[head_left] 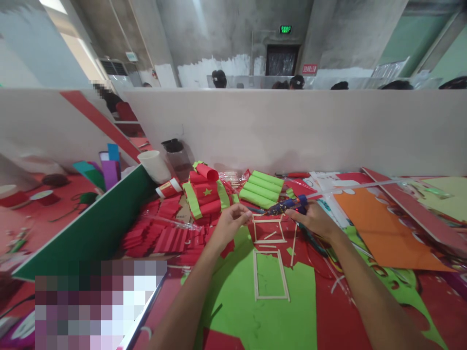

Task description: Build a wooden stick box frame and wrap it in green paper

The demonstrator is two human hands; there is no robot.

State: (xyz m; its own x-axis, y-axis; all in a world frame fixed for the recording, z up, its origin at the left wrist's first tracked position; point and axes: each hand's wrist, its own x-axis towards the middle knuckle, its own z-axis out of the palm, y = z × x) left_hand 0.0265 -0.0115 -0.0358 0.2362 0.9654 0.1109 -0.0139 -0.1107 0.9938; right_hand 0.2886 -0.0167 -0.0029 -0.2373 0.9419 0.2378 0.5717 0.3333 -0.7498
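My right hand grips a blue hot glue gun, its nozzle pointing left. Facing it, my left hand pinches the end of a thin wooden stick, mostly hidden, close to the nozzle. Just below lies a small stick frame with a loose stick across its inside. Nearer to me, a larger rectangular stick frame rests flat on a green foam sheet. Another loose stick lies to the right of the small frame.
Red folded pieces are heaped at left, beside a red-and-green model with a star. Behind are green rolls, a white cup and a dark-lidded bottle. An orange sheet lies right; a green board stands left.
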